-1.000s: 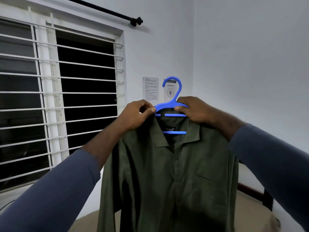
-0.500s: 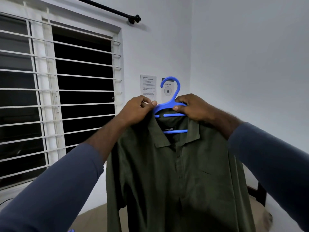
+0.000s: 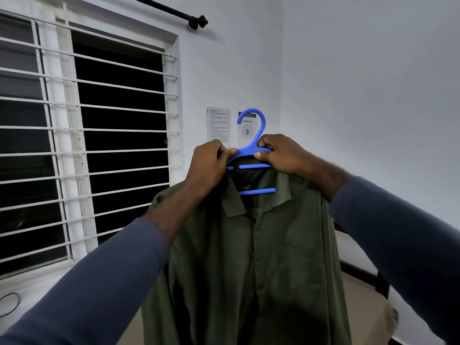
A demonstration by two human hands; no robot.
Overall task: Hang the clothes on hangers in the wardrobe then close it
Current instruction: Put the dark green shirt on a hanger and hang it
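Occupying the left side was one white-framed window (image 3: 117, 128) with horizontal white bars. At centre, held up, hung one olive-green collared fabric shirt (image 3: 249, 257), draped on one blue plastic hanger (image 3: 245, 151) with its hook upright above the collar. The left hand (image 3: 206, 165) pinched the hanger's left shoulder; the right hand (image 3: 281, 155) gripped its neck and right shoulder. On the wall (image 3: 361, 95) behind the hook were one printed paper sheet (image 3: 218, 124) and one paper sign (image 3: 247, 131) marked 9.

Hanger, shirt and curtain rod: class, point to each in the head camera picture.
hanger (image 3: 245, 152), head view, on its top arm below the hook.
shirt (image 3: 249, 257), head view, on the buttoned front.
curtain rod (image 3: 161, 9), head view, midway along the bar.
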